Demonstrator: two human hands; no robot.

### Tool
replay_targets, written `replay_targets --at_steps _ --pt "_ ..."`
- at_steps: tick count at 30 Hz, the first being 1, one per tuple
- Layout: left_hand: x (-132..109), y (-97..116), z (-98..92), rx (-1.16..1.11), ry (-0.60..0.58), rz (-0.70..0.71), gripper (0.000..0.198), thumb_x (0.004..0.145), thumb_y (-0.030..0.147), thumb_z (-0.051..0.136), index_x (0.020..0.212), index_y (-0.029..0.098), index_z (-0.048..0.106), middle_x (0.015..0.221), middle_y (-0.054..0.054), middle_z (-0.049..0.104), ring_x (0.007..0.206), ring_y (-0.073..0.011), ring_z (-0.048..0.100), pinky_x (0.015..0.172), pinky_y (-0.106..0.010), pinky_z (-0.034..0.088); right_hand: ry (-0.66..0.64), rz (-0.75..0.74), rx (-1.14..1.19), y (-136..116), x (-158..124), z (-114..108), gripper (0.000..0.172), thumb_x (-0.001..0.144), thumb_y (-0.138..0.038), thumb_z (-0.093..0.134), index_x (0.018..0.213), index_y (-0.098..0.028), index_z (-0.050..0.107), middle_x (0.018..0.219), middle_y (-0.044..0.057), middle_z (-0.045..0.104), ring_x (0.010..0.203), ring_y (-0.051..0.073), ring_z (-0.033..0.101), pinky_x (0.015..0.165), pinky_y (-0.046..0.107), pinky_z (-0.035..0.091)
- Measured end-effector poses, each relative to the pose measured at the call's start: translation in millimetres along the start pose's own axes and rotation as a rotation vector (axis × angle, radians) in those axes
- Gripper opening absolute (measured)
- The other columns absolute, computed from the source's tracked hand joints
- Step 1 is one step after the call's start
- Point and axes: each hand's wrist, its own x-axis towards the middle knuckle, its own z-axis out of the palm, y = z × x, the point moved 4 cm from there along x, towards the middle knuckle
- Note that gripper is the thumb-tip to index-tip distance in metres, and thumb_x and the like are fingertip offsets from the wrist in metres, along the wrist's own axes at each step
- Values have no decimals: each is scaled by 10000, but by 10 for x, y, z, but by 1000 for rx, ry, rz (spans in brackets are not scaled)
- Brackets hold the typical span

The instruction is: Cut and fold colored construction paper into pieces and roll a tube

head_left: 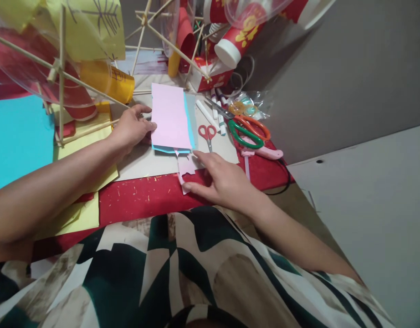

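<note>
A pink sheet of paper [168, 116] lies on top of light blue paper [191, 123], whose edges show at the right and bottom. At its left edge is my left hand [133, 127], with the thumb over the pink sheet and the fingertips against the edge. Below the stack, a torn-looking pink paper scrap [186, 165] hangs toward the table's front. My right hand [225, 180] is beside this scrap, thumb and forefinger spread apart. The thumb tip reaches the scrap's lower end. Small red-handled scissors [207, 133] rest just beyond my right hand.
Large scissors [246, 132] with green and orange handles, markers [214, 107] and a pink glue gun [269, 152] lie at right. Stick frames [61, 75] with paper cups [123, 86] stand behind and left. Blue paper [20, 136] covers the left side. A grey wall [350, 82] bounds the right.
</note>
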Motion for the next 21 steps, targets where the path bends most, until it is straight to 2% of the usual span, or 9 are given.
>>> replay_targets --at_steps 2,3,7,9,12,15,18,19,21 --pt "28 -43 13 -1 -8 5 346 762 -10 621 1058 160 566 590 49 515 481 -118 546 442 -218 448 -4 16 -93 -108 78 47 925 804 -686 644 1469 -78 433 1389 219 553 1135 378 619 840 477 564" --pt "37 -65 19 1 -11 10 351 762 -8 620 1064 161 564 589 49 514 484 -119 547 447 -220 453 -11 12 -135 -150 101 74 890 818 -667 641 1463 -87 441 1402 222 534 1139 380 614 809 462 569" --pt "19 -91 22 30 0 58 385 765 1 625 1108 166 563 588 54 513 517 -119 546 469 -221 446 -70 -39 -180 -194 81 184 442 958 -362 517 1338 -143 565 1291 187 585 1025 309 654 680 367 556" --pt "-25 -65 21 47 -10 74 398 781 7 626 1142 163 565 586 59 519 538 -112 538 497 -227 451 -97 -58 -143 -156 25 223 370 946 -223 473 1278 -134 608 1194 184 629 957 287 668 688 364 550" --pt "-100 -6 28 61 -63 66 416 789 29 655 1174 160 564 561 74 544 531 -107 518 531 -254 467 -42 -162 84 -103 -114 196 324 904 -140 474 1165 -129 666 1069 165 683 946 261 668 780 375 548" --pt "-137 44 32 63 -76 67 461 753 -1 679 1171 162 570 535 86 544 514 -106 521 532 -264 476 2 -248 538 7 -375 123 188 919 -196 537 1008 -172 701 957 101 722 889 200 677 790 329 544" --pt "-147 71 41 117 -49 108 449 745 -12 670 1145 178 593 546 82 541 510 -94 515 540 -247 488 -17 -22 872 303 -769 244 163 900 -326 632 918 -173 686 922 81 723 789 172 680 700 296 544" --pt "-152 74 42 138 -39 125 440 744 0 671 1136 188 601 553 80 536 512 -90 511 538 -237 490 -22 76 902 417 -930 346 220 898 -381 634 914 -166 676 909 81 720 738 165 674 654 288 540" --pt "-168 78 45 171 -42 164 426 743 54 689 1131 210 612 575 74 529 526 -86 511 531 -216 489 -85 194 789 599 -1261 619 341 911 -491 597 875 -159 667 809 54 700 650 150 649 582 272 530"
